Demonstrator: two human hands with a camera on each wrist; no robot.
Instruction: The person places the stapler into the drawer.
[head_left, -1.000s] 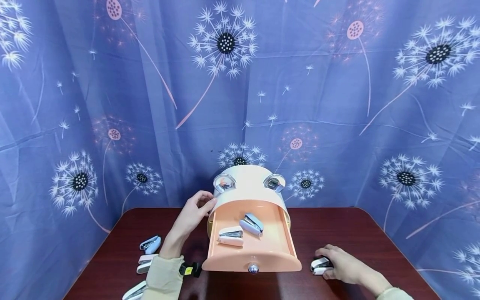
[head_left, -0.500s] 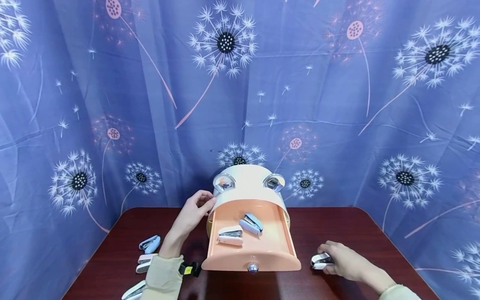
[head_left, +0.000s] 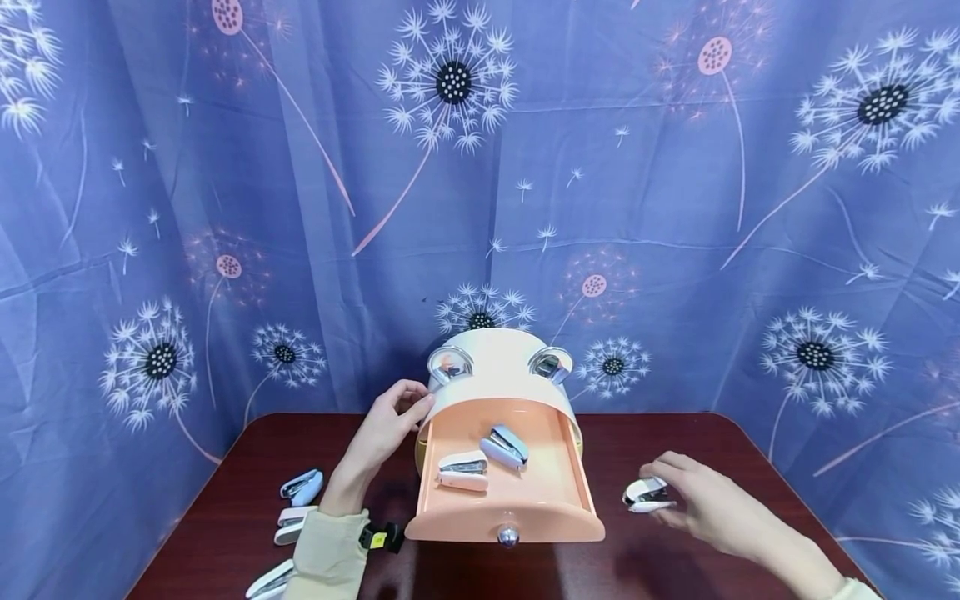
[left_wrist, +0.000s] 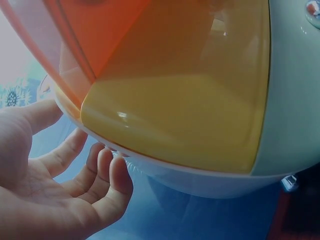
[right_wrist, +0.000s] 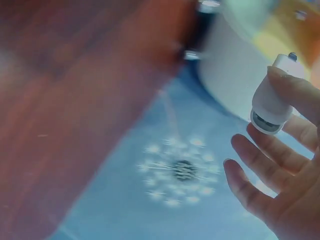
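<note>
My right hand [head_left: 705, 504] pinches a white mini stapler [head_left: 647, 493] between thumb and fingers, to the right of the drawer and raised over the table. In the right wrist view the thumb lies along the stapler [right_wrist: 272, 97], and the other fingers spread below. My left hand [head_left: 386, 429] touches the left side of a white rounded box [head_left: 491, 362] with its fingertips, fingers relaxed. The box's peach drawer [head_left: 543, 492] is pulled out, with a round silver knob [head_left: 507, 536]. Inside lie a pale pink stapler [head_left: 462, 480] and a blue stapler [head_left: 505, 447].
Left of the left forearm, a blue stapler [head_left: 302, 487], a pale pink stapler [head_left: 289, 527] and a white stapler [head_left: 270, 581] lie on the dark red table [head_left: 607, 442]. A blue dandelion-print curtain [head_left: 630, 208] hangs behind and at both sides.
My right hand has lifted the white stapler up off the table and slightly away from me. The left hand, box and drawer have stayed put.
</note>
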